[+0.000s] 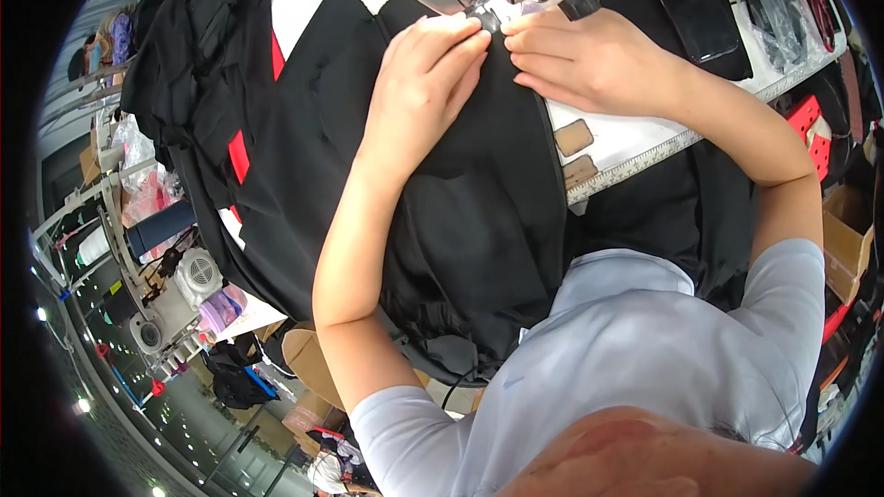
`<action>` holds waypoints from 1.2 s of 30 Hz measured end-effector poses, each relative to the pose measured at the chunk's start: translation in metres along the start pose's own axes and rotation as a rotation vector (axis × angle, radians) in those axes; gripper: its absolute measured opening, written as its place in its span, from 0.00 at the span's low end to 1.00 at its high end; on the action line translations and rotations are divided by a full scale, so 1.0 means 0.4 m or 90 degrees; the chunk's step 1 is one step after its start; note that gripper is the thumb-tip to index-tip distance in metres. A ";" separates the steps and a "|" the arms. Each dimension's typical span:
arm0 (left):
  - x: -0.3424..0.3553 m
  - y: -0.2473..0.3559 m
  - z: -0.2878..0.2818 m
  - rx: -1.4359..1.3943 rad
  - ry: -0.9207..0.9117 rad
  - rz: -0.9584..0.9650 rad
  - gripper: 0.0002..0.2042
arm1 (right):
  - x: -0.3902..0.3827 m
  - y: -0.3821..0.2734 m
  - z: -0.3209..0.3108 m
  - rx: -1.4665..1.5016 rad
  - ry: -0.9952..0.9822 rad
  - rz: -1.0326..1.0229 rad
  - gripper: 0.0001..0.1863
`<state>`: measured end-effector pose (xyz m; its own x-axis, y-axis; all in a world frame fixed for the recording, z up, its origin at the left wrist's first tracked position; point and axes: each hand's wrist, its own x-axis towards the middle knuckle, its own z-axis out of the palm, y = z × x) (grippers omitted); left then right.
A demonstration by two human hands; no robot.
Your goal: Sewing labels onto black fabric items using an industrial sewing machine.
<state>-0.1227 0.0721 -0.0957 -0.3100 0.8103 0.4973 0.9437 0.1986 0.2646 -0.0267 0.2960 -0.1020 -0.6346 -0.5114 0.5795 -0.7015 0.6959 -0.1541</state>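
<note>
Both bare forearms reached forward, elbows bent. The left hand (422,83) lay palm down, fingers curled; the right hand (589,60) met it fingertip to fingertip, seemingly in a pinching grip.
</note>
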 end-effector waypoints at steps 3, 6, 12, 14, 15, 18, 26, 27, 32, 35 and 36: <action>0.000 -0.001 0.004 0.006 0.007 0.044 0.15 | -0.004 -0.010 -0.005 -0.010 -0.009 -0.010 0.12; 0.005 0.003 -0.002 0.024 -0.016 0.020 0.14 | -0.010 -0.012 -0.007 -0.009 -0.029 0.009 0.12; 0.005 0.002 -0.006 0.044 -0.019 0.020 0.14 | -0.007 -0.015 0.008 0.032 -0.005 0.038 0.10; 0.001 -0.005 0.000 0.048 -0.011 0.031 0.14 | 0.000 -0.014 0.006 0.011 -0.004 0.024 0.09; -0.002 -0.009 0.003 0.051 -0.006 0.046 0.15 | 0.000 -0.013 0.003 0.014 -0.004 0.020 0.09; -0.001 -0.010 0.002 0.051 -0.008 0.047 0.15 | -0.001 -0.007 -0.006 -0.006 -0.023 0.013 0.14; 0.001 -0.016 0.004 0.073 -0.012 0.045 0.14 | 0.001 -0.007 -0.003 -0.018 -0.024 0.022 0.15; 0.001 -0.016 0.004 0.076 -0.010 0.045 0.14 | 0.001 -0.008 -0.002 -0.020 -0.024 0.023 0.15; 0.003 -0.025 0.001 0.079 -0.020 0.061 0.14 | 0.001 -0.011 0.001 -0.009 -0.001 0.031 0.15; 0.008 -0.040 0.001 0.078 -0.015 0.065 0.14 | -0.002 -0.010 0.005 -0.030 -0.028 0.056 0.15; 0.011 -0.045 0.001 0.076 -0.011 0.066 0.15 | 0.000 -0.007 0.007 -0.032 -0.028 0.058 0.15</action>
<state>-0.1408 0.0721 -0.0986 -0.2099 0.8386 0.5026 0.9777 0.1775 0.1122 -0.0256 0.2926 -0.1040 -0.7093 -0.4657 0.5292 -0.6241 0.7640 -0.1641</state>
